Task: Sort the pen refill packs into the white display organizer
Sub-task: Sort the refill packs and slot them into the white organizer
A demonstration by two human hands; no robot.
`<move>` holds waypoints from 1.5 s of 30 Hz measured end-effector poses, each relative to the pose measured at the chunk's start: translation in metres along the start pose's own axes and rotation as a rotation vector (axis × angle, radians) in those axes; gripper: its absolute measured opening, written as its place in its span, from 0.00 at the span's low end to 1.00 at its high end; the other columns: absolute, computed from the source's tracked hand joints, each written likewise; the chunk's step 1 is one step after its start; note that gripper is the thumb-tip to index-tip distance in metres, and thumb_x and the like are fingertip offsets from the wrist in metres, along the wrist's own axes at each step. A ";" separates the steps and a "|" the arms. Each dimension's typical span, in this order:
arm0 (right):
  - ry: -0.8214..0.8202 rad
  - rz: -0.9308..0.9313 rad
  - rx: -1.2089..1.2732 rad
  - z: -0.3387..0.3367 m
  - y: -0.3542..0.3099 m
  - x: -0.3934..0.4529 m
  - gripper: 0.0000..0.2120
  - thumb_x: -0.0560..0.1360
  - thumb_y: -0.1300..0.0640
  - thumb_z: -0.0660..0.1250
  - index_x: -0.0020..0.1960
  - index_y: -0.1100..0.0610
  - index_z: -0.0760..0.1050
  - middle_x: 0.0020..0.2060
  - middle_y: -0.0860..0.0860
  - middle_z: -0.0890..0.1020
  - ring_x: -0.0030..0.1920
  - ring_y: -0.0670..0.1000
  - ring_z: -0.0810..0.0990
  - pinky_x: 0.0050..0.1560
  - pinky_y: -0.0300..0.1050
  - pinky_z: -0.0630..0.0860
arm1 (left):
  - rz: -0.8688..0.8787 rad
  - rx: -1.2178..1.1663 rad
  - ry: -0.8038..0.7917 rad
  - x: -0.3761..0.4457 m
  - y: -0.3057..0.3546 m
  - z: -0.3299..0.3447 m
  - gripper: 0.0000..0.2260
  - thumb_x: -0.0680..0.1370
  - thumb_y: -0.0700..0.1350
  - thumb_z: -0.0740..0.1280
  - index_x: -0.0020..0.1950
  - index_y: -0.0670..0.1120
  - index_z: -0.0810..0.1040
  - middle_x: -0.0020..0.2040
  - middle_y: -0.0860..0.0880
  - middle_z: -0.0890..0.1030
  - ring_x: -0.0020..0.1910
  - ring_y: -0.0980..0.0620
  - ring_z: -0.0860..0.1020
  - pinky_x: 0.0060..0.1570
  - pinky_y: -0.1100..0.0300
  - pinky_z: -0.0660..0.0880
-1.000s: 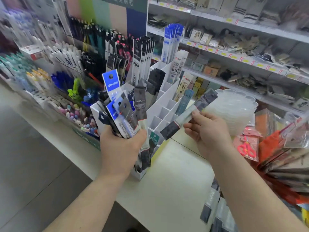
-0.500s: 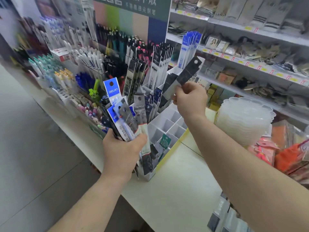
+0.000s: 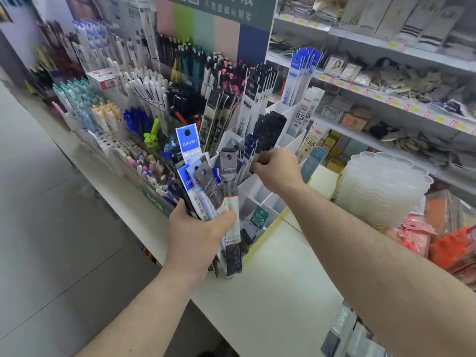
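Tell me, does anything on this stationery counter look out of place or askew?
Mostly tidy. One small green-printed card sits alone, tilted, low in a front slot of the white display organizer, among empty slots. The fan of refill packs is splayed only because the left hand grips it.

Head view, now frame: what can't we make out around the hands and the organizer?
- Right hand: whether it grips a pack; its back hides the fingertips and dark packs sit behind.
- Left hand: pack count in the fanned bundle; they overlap.
- White display organizer: front-left cells, hidden by the bundle.
- Packs at bottom edge: cut off, blurred.
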State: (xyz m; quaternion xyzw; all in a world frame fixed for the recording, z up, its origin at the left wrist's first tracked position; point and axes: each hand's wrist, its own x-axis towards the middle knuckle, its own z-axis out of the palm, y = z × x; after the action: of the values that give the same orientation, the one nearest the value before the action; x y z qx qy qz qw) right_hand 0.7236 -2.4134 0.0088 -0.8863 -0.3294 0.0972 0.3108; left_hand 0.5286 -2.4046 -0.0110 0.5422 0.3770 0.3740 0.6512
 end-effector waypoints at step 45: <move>0.009 -0.139 0.024 -0.040 -0.019 0.018 0.08 0.79 0.62 0.65 0.45 0.61 0.82 0.32 0.52 0.82 0.30 0.51 0.84 0.26 0.38 0.77 | -0.073 -0.058 -0.160 0.002 -0.004 0.007 0.12 0.66 0.37 0.75 0.49 0.46 0.83 0.44 0.48 0.86 0.45 0.48 0.86 0.42 0.53 0.81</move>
State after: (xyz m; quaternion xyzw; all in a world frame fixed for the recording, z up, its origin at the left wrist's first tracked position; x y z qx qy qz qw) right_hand 0.7423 -2.4100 0.0524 -0.8579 -0.3874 0.0754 0.3290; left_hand 0.5363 -2.4066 -0.0146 0.5371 0.3322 0.3163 0.7079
